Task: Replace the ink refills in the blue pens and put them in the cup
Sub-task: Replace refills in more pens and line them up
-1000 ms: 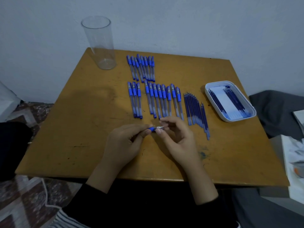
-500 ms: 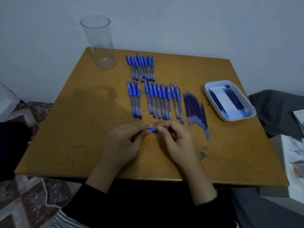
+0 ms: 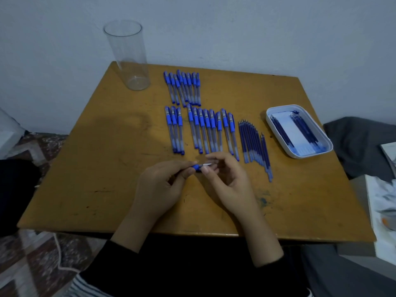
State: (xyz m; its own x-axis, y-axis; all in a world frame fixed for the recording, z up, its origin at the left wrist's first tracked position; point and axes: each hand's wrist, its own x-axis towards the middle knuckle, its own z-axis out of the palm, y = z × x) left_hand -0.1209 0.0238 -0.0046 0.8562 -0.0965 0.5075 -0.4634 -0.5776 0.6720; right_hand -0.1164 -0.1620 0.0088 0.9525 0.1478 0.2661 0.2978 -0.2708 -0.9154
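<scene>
1. We noted the left hand [image 3: 158,187] at the centre of the frame, fingers curled round the barrel of a blue pen [image 3: 196,167] over the wooden table [image 3: 96,168].
2. We noted the right hand [image 3: 227,183] pinching the same pen's pale tip end between thumb and fingertips.
3. We located the clear cup [image 3: 128,56] upright at the upper left.
4. We recorded an upper row of pens [image 3: 183,87] and a lower row of pens [image 3: 201,130] lying flat above the hands.
5. We recorded loose refills [image 3: 254,144] just right of the lower row, and a white tray [image 3: 268,118] at the right holding more refills.
</scene>
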